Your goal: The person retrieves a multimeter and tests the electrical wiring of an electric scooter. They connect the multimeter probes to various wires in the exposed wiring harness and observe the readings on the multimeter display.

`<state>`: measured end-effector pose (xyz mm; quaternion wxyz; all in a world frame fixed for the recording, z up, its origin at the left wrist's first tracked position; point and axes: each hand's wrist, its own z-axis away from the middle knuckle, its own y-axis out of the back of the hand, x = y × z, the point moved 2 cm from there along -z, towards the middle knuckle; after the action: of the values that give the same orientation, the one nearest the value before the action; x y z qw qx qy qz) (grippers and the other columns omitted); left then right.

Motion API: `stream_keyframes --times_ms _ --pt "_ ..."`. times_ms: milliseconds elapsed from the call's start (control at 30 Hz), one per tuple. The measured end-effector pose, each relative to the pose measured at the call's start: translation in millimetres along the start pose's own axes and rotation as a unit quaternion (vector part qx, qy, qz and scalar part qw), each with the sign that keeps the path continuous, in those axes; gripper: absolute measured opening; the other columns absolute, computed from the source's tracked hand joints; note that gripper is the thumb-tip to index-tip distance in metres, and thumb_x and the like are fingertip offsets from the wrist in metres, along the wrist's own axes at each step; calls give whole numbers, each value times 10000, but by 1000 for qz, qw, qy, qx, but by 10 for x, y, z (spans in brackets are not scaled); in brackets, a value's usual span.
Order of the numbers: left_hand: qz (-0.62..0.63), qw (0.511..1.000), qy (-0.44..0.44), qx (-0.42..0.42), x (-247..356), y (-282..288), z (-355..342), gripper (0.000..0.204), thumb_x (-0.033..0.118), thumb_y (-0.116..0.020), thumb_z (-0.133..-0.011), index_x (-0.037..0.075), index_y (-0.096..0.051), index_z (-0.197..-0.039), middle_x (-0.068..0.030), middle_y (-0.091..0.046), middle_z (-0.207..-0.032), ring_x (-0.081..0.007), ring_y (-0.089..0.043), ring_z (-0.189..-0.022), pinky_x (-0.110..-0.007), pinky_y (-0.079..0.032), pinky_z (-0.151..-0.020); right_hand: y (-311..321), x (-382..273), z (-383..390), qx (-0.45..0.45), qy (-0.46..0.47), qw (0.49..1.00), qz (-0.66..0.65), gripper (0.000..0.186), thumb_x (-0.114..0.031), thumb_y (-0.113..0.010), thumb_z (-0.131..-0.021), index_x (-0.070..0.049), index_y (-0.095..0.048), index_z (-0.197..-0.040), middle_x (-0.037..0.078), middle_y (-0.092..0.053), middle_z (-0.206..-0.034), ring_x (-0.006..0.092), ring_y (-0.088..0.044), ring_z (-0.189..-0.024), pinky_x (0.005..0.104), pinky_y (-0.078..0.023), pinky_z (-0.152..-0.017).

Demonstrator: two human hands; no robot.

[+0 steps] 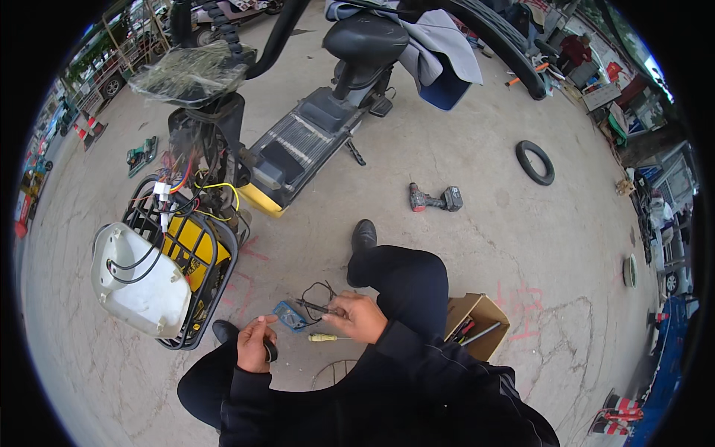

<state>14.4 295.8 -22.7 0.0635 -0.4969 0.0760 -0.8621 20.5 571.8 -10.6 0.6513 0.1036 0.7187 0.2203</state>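
My left hand [254,346] is closed around a small black roll of tape [271,351], its index finger and thumb toward the right. A little to the right, my right hand [359,317] pinches dark, pen-like test probes [316,306] with thin black leads trailing from them. Between the hands, on the ground, lies a blue multimeter [289,316]. A screwdriver [322,337] with a pale yellow handle rests just below it. Ahead and left stands an electric scooter [302,138] with its front opened up and coloured wires [181,179] hanging out.
A white scooter panel [141,287] leans on the black basket [223,246]. Beside my right leg stands a cardboard box [488,316] of tools. A cordless drill [434,198] and a tyre [535,162] lie farther out. Traffic cones [88,128] stand far left.
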Motion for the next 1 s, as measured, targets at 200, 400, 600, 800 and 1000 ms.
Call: stream_keyframes --times_ms 200,400,600,800,1000 --pt "54 997 31 -45 -16 -190 -292 434 248 -536 -957 23 -589 -1324 -22 -586 -845 -94 -504 -583 -249 -480 -559 -97 296 -314 74 -141 945 -287 133 -115 -619 -939 14 -617 -909 98 -603 -707 183 -590 -632 356 -476 -603" --pt "60 974 -91 -198 533 -905 -529 545 139 -529 -883 27 -529 -1416 -33 -605 -1052 -125 -601 -886 -298 -536 -819 -258 199 -298 55 -168 850 -497 108 -35 -560 -948 26 -633 -999 62 -620 -816 139 -608 -733 308 -496 -681" --pt "-53 947 -166 -270 1035 -2247 -441 539 -23 -546 -897 -28 -479 -1431 -70 -608 -1139 -113 -600 -964 -244 -509 -874 -801 418 -386 89 -211 907 -353 254 -219 -646 -914 34 -672 -909 244 -709 -863 376 -707 -853 460 -527 -733" --pt "-302 843 -104 -433 310 -3641 -142 452 -44 -688 -877 -46 -583 -1316 -66 -646 -1060 -105 -605 -963 -258 -502 -881 -1229 614 -548 111 -197 941 -252 273 -224 -647 -889 32 -670 -981 287 -699 -986 463 -668 -990 518 -515 -843" --pt "-392 824 -54 -406 -250 -4202 -494 636 69 -760 -874 -59 -485 -1433 -213 -646 -1257 -248 -632 -1143 -365 -497 -1017 -1201 516 -561 121 -192 936 -269 247 -175 -617 -893 48 -618 -999 300 -682 -993 479 -655 -1001 534 -505 -858"
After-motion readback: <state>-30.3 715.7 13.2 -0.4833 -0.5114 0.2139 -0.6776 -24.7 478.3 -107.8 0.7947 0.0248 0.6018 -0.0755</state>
